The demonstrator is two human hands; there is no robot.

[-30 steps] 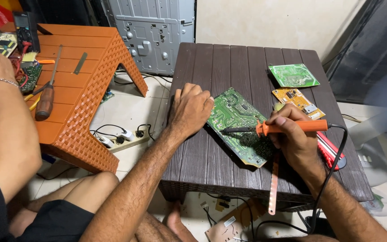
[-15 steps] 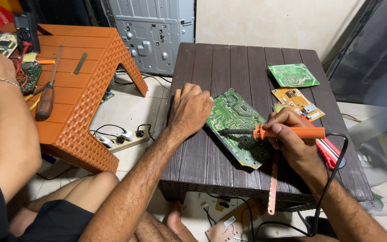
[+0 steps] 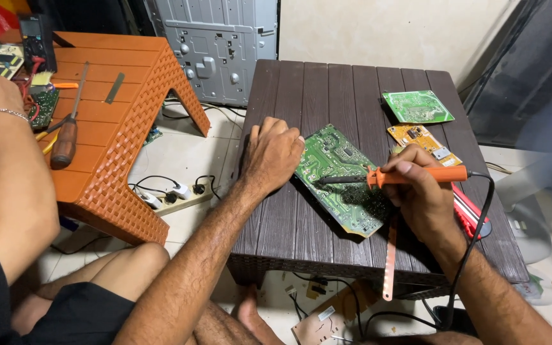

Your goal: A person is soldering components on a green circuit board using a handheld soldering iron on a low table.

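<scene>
the green circuit board (image 3: 343, 182) lies flat near the front middle of the dark brown slatted table (image 3: 327, 89), turned at an angle. the tip of the orange-handled soldering iron (image 3: 410, 176) sits over the board's middle, the dark shaft pointing left. the right hand (image 3: 420, 195) has its fingers curled tight around the orange handle, thumb on top, and the black cord (image 3: 474, 236) trails off the handle's right end and drops over the table's front edge. the left hand (image 3: 273, 156) presses down on the board's left corner, fingers bent and close together, knuckles up, nothing in it. just right of the board, under the right hand, there's a red tool (image 3: 471, 214), mostly hidden. behind the board, toward the table's far right, a small orange circuit board (image 3: 423, 142) and beyond it a smaller green board (image 3: 416, 106). a thin orange strip (image 3: 389, 259) hangs over the table's front edge. left of the table, on the floor, a white power strip (image 3: 177, 199), then an orange woven-pattern table (image 3: 116, 147) with a brown-handled screwdriver (image 3: 68, 131) on it. another person's arm (image 3: 7, 172) with a bracelet rests there.
</scene>
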